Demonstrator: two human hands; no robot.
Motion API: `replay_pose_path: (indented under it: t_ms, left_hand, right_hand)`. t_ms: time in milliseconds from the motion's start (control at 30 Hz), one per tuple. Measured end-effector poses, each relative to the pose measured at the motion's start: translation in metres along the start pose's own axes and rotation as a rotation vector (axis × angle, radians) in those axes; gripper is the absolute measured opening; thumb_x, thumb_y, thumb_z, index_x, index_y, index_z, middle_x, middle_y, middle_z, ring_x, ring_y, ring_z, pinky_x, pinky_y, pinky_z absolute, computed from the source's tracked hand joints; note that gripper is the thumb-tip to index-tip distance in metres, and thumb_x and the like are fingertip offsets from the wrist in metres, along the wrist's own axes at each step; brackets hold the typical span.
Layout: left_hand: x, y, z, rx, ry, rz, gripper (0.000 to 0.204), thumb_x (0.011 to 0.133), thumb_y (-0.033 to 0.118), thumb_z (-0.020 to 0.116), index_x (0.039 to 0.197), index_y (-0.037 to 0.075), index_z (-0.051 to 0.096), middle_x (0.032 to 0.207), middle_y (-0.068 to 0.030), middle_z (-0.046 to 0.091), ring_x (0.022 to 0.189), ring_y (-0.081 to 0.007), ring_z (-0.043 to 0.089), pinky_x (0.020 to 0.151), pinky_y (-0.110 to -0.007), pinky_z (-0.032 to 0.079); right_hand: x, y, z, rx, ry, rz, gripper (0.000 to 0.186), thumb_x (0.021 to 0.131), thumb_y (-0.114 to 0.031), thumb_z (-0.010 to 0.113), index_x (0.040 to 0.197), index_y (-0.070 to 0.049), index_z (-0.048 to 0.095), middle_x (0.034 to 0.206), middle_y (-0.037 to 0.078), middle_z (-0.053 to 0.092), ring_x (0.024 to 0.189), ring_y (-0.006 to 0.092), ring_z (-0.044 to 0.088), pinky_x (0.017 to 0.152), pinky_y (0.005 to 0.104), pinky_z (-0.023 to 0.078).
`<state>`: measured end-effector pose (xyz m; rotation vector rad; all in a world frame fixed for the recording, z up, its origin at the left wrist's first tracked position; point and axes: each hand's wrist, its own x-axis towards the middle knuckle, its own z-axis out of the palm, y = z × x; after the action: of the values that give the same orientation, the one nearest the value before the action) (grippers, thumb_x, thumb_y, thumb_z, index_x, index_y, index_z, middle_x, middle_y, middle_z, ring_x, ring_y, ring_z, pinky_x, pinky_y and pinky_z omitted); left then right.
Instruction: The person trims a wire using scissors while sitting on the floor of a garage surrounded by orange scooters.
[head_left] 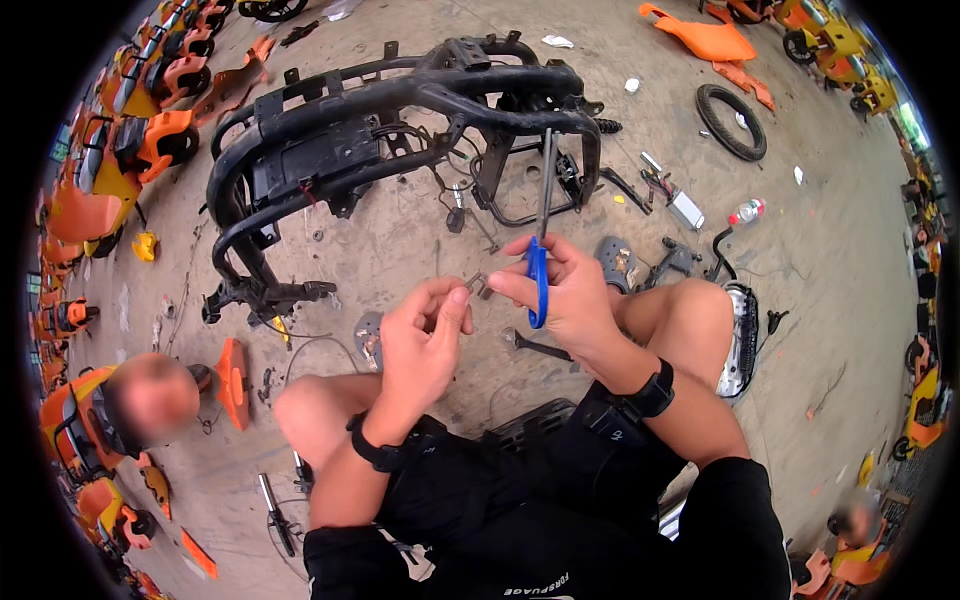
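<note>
Blue-handled tool: we hold this tool [545, 210] upward in the middle of the scene, its long dark rod pointing away to the far side, its looped handle toward us; the long axis runs near to far, leaning slightly right at the far end.
Right hand: our right hand [572, 290] is curled around the blue handle, thumb reaching left to the small metal piece.
Left hand: our left hand [430, 322] pinches the small metal piece [474, 283] between thumb and forefinger, left of the handle; we cannot make out its exact shape.
Black frame: just beyond our hands, the big frame [430, 95] stretches left to right; the rod's tip overlaps it, and we cannot tell if they touch.
Dark bar: this bar [540, 346] lies on the floor beside our right wrist.
Far right: we see a tyre [705, 115], a bottle [747, 212] and an orange panel [705, 38].
Left: parked scooters [110, 200] line the edge.
</note>
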<state>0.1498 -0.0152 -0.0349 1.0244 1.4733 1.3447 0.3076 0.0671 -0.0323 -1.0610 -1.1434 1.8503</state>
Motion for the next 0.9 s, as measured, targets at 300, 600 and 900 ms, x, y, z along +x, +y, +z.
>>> replay_pose_path:
  t_ms: [300, 600, 900]
  left_hand:
    - [0.000, 0.006, -0.027, 0.008, -0.055, -0.007, 0.021, 0.097, 0.018, 0.063, 0.095, -0.003, 0.067, 0.069, 0.0047, 0.056, 0.062, -0.0017, 0.040, 0.053, -0.021, 0.030]
    - [-0.003, 0.010, -0.036, -0.085, -0.152, -0.061, 0.021, 0.096, 0.017, 0.066, 0.096, -0.004, 0.067, 0.087, -0.0048, 0.069, 0.078, -0.0074, 0.060, 0.070, -0.021, 0.046]
    - [-0.005, 0.014, -0.032, -0.075, -0.080, -0.052, 0.021, 0.094, 0.017, 0.068, 0.091, -0.004, 0.070, 0.067, 0.0033, 0.061, 0.057, -0.0003, 0.043, 0.049, -0.020, 0.029]
  right_hand:
    - [0.006, -0.034, -0.043, -1.249, 0.092, -1.121, 0.058, 0.060, -0.027, 0.088, 0.112, -0.016, 0.066, 0.077, -0.004, 0.057, 0.076, 0.0159, 0.055, 0.080, 0.0353, 0.033]
    - [-0.001, -0.023, -0.028, -1.302, -0.013, -1.147, 0.063, 0.056, -0.030, 0.088, 0.114, -0.014, 0.068, 0.075, -0.003, 0.051, 0.075, 0.0165, 0.052, 0.079, 0.0351, 0.031]
    - [-0.002, -0.021, -0.027, -1.299, -0.032, -1.109, 0.062, 0.057, -0.030, 0.088, 0.114, -0.013, 0.069, 0.074, -0.003, 0.053, 0.074, 0.0164, 0.053, 0.078, 0.0348, 0.031]
